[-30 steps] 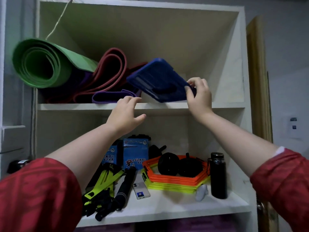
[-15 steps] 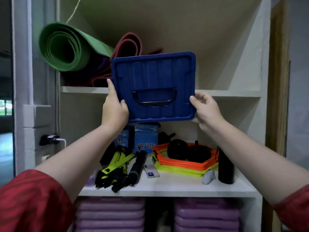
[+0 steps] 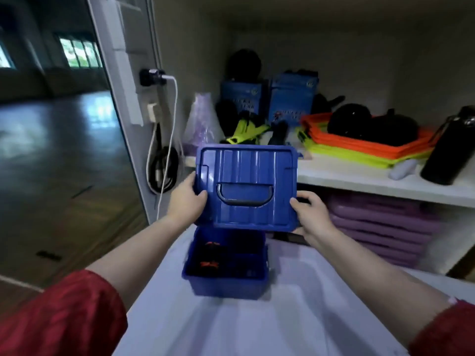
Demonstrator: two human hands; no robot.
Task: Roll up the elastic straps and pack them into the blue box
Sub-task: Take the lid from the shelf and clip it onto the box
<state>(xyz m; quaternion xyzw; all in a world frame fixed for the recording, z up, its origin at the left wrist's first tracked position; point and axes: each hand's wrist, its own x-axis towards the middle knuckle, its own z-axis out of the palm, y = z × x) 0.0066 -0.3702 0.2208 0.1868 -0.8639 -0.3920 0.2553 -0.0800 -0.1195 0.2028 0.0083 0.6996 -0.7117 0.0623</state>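
Note:
I hold a blue lid [image 3: 246, 186] with a dark handle flat in front of me. My left hand [image 3: 189, 199] grips its left edge and my right hand [image 3: 309, 217] grips its right edge. Just below the lid stands the open blue box [image 3: 225, 278] on a pale lilac surface [image 3: 257, 325]. Inside the box lie dark rolled straps with an orange-red patch [image 3: 209, 255]; the lid hides the far part of the box.
Behind the lid a white shelf [image 3: 359, 179] carries orange and yellow trays [image 3: 359, 147], a black bottle [image 3: 449, 150], blue cartons [image 3: 293, 96] and yellow-black gear. Purple mats [image 3: 380, 227] are stacked underneath. A white cable [image 3: 172, 129] hangs at the left; an open doorway lies beyond.
I have brought the lid down from the upper shelf to just above the open box. My view has tilted down, so the mats on the top shelf are out of sight.

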